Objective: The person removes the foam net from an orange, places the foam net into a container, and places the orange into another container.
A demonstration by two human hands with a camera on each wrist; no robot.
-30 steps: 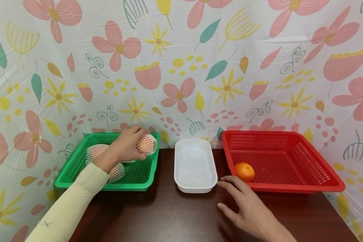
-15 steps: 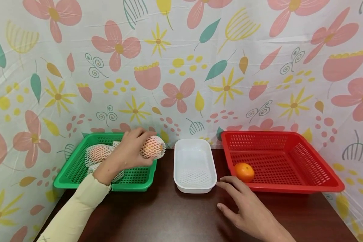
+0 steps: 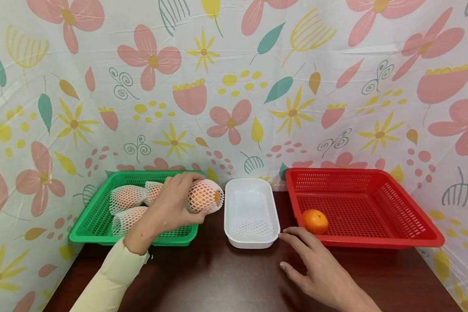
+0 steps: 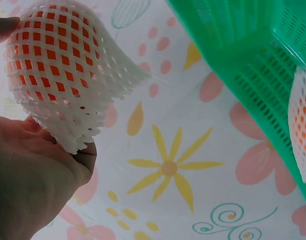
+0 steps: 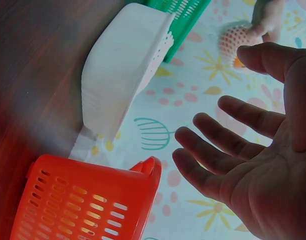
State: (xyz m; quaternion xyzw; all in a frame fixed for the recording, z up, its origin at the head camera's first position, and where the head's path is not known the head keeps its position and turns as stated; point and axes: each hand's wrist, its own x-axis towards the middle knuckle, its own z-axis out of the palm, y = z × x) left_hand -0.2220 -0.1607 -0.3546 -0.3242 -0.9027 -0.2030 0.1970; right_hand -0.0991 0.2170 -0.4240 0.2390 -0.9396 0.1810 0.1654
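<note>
My left hand holds an orange fruit wrapped in a white foam net, between thumb and fingers. In the head view this netted fruit hangs between the green basket and the white tray, its bare orange end facing right. Several more netted fruits lie in the green basket. My right hand hovers over the table by the white tray's near right corner. Its fingers are spread and loosely bent, with nothing in them.
On the right stands a red basket with one bare orange in its near left corner. All three containers sit on a dark brown table. A flower-printed cloth rises right behind them.
The left hand has carried the netted fruit rightward out over the green basket's right rim. More of the fruits in that basket now show. The right hand stays in place.
</note>
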